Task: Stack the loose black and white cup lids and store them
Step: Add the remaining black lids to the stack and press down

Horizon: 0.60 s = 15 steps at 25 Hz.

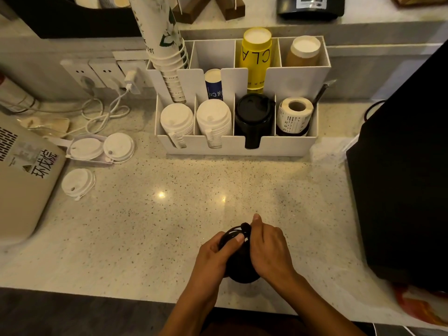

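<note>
Near the counter's front edge, my left hand (pixel 215 255) and my right hand (pixel 269 251) both grip a stack of black lids (pixel 240 265); the hands cover most of it. Three loose white lids lie at the left: one (pixel 78 182) alone, another (pixel 84 148) in a clear wrapper, the third (pixel 118 147) beside it. The white organizer (pixel 240 145) at the back holds two stacks of white lids (pixel 177 122) (pixel 213 120) and a stack of black lids (pixel 254 117) in its front compartments.
A label roll (pixel 294 116) fills the organizer's right front slot; paper cups (pixel 257 57) stand in its back row. A beige machine (pixel 21 175) sits at the left, a black appliance (pixel 400 178) at the right. Cables (pixel 106 115) trail from wall sockets.
</note>
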### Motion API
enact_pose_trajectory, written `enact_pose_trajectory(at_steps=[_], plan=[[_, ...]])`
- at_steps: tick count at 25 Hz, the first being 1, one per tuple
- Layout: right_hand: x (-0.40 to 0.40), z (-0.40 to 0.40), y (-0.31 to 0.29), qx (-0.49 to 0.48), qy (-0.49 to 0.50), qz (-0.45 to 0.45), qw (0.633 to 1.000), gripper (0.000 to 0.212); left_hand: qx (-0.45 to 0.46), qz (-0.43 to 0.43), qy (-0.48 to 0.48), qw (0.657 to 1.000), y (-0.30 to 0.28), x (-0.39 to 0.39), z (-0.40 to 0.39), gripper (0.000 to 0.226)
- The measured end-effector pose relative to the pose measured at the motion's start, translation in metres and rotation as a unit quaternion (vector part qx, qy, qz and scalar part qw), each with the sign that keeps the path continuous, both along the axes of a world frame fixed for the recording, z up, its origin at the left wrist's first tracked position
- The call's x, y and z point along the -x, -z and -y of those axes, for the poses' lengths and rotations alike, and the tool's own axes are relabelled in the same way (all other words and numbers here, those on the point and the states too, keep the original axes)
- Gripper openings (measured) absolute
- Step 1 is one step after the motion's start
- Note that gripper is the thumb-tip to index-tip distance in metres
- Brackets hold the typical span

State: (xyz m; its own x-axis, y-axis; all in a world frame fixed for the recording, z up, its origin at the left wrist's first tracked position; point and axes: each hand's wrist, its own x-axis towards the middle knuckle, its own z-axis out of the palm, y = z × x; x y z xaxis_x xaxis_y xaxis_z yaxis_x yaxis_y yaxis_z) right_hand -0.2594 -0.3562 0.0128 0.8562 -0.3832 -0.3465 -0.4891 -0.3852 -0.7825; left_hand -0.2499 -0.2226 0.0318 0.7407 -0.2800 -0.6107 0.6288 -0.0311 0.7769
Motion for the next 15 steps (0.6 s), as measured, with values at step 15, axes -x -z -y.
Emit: enact_pose_trajectory(at_steps=[15], plan=[[-0.01, 0.006, 0.015, 0.034, 0.025, -0.024, 0.999, 0.058, -0.036, 0.05, 0.03, 0.998, 0.026, 0.01, 0.003, 0.045]])
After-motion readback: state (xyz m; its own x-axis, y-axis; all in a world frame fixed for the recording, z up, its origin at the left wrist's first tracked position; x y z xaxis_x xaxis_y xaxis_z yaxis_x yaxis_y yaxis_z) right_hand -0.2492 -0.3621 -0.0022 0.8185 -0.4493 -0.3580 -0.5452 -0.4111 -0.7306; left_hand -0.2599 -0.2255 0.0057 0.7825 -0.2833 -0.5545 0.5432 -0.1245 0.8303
